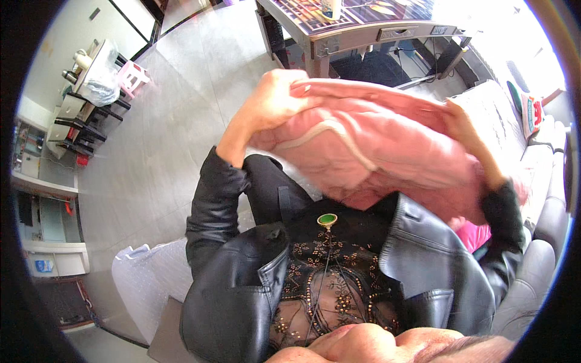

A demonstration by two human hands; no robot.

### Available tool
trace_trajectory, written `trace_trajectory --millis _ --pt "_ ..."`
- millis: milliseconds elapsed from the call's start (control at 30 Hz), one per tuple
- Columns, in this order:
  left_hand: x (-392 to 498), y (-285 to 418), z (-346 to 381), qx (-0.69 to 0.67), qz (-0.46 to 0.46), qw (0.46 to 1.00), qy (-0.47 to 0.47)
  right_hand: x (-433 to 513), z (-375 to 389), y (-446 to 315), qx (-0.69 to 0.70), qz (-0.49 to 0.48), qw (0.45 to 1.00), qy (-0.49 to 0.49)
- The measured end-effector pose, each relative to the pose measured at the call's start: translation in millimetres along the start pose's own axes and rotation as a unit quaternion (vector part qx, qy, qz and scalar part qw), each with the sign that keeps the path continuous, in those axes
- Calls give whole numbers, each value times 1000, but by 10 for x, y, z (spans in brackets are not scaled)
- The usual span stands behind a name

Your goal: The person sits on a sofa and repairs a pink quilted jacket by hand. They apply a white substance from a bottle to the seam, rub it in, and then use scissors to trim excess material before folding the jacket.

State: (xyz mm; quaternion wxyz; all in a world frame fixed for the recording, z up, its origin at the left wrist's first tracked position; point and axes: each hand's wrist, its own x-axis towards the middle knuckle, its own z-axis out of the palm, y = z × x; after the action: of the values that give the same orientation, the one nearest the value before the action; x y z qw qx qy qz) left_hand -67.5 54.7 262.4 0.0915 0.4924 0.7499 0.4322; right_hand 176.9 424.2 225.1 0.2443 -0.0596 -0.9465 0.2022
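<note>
A pink garment (pixel 390 136) with a pale cord or trim is stretched out before me, blurred in places by motion. My left hand (pixel 277 100) grips its upper edge on the left side of the picture. At the opposite end, my right hand (pixel 463 120) holds the same edge, its fingers partly hidden behind the cloth. The lower folds hang over my lap and reach my right sleeve. Below them on the right lies a brighter pink cloth (pixel 474 236), mostly covered.
Ahead stands a table (pixel 317 45) with a drawer and a bottle (pixel 331 9) on top. A grey sofa (pixel 535 263) runs along the right. To the left are a small table (pixel 93 63), a pink stool (pixel 132 78) and the tiled floor (pixel 168 113).
</note>
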Motion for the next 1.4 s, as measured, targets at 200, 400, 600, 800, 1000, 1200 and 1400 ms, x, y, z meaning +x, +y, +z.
trace_trajectory --millis 200,400,600,800,1000,1200,1400 --pt "-646 -548 -16 103 -212 971 -43 729 1807 194 -40 -86 994 -58" --pt "-1201 -933 38 -34 -319 947 -20 790 2313 0 -31 -90 993 -73" --pt "-1626 -1129 -42 -283 -398 871 -46 428 1899 -628 185 -154 969 -60" --pt "-1706 -1247 349 -252 -428 865 -69 -399 1545 -890 174 -225 813 -509" --pt "-1642 -1078 552 -228 -421 877 -36 -776 1905 -475 207 -212 899 -323" --pt "-1591 -455 262 -230 -485 842 -52 -777 1785 -581 214 -201 899 -324" --pt "-1456 -79 15 -271 -368 889 -19 -691 1776 -578 343 -137 853 -370"
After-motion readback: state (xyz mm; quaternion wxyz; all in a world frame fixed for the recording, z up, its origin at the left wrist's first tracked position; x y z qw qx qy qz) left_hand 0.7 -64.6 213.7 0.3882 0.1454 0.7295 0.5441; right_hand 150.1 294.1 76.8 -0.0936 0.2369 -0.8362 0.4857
